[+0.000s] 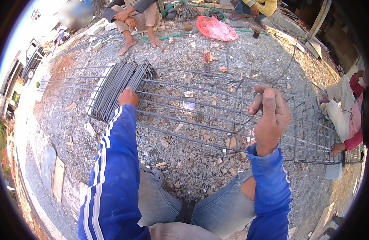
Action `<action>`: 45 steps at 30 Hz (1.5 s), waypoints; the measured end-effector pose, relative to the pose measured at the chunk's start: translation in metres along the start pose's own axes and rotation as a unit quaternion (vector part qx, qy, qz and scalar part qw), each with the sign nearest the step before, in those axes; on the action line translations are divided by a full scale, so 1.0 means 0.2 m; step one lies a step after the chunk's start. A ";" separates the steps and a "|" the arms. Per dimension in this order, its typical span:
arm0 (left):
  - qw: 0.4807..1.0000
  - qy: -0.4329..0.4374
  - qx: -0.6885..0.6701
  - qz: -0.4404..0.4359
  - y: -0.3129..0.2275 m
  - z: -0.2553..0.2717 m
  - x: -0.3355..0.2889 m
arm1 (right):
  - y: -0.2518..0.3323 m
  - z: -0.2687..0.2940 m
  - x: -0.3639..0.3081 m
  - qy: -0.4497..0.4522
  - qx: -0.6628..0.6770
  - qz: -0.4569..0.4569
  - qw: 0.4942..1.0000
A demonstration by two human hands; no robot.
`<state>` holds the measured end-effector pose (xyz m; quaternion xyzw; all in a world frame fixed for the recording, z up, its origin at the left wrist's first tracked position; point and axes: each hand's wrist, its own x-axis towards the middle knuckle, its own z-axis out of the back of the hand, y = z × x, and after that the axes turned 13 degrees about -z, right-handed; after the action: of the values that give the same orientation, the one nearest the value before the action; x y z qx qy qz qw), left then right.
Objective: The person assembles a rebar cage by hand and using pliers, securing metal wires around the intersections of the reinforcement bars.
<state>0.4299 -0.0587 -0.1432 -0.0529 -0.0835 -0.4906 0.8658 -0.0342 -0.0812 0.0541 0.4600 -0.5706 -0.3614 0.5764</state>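
Note:
A long cage of steel bars (184, 95) runs across in front of my knees. Toward its left part, a thick bundle of rectangular steel stirrups (119, 86) sits packed together around the bars. My left hand (129, 97) is closed at the bundle's near right side, gripping the stirrups; its fingertips are hidden. My right hand (270, 116) is raised over the bars with its fingers curled and pinched. A thin dark wire (248, 121) curves from a single stirrup (237, 116) up to those fingers.
Red-handled pliers (206, 58) lie on the gravel beyond the bars, below a pink plastic bag (217, 29). A barefoot person (140, 18) sits at the far left, another in yellow (264, 7) at the far right. At right, a person's hand (337, 149) touches the spaced stirrups.

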 end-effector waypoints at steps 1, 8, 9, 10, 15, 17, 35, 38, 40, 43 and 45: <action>1.000 -0.014 -0.010 0.001 -0.01 0.00 0.00 | 0.00 0.00 0.00 0.004 0.001 -0.004 1.000; 0.998 0.025 -0.035 0.048 -0.05 0.03 0.02 | 0.03 -0.02 -0.03 0.013 -0.032 -0.007 0.999; 0.998 0.043 -0.039 0.022 -0.06 0.05 0.03 | 0.03 -0.02 -0.04 0.013 -0.034 -0.008 0.999; 0.997 0.063 -0.034 0.006 -0.09 0.06 0.03 | 0.03 -0.02 -0.04 0.011 -0.035 -0.008 0.999; 0.968 0.080 -0.231 -0.057 -0.42 0.09 0.09 | 0.03 -0.01 -0.02 0.000 -0.029 -0.007 1.000; 0.968 0.107 -0.222 -0.048 -0.55 0.10 0.09 | 0.03 0.00 -0.02 -0.007 -0.030 -0.009 0.999; 0.961 -0.008 -0.155 -0.230 -0.75 0.07 0.01 | 0.04 0.12 0.00 -0.055 -0.028 0.028 0.998; 0.932 0.039 -0.210 -0.292 -0.98 0.12 -0.08 | 0.03 0.12 0.00 -0.059 -0.038 0.027 0.997; 0.919 0.063 -0.241 -0.307 -1.15 0.12 -0.17 | 0.02 0.12 0.00 -0.053 -0.029 0.028 0.998; 0.912 0.089 -0.296 -0.269 -1.35 0.10 -0.24 | 0.01 0.11 0.00 -0.045 -0.031 0.025 0.998; 0.904 0.112 -0.336 -0.239 -1.43 0.08 -0.25 | 0.00 0.11 0.00 -0.036 -0.031 0.027 0.999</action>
<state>0.1567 -0.1606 -0.1340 -0.2640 0.1737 -0.6843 0.6571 -0.0555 -0.0834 0.0530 0.4134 -0.5915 -0.3797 0.5788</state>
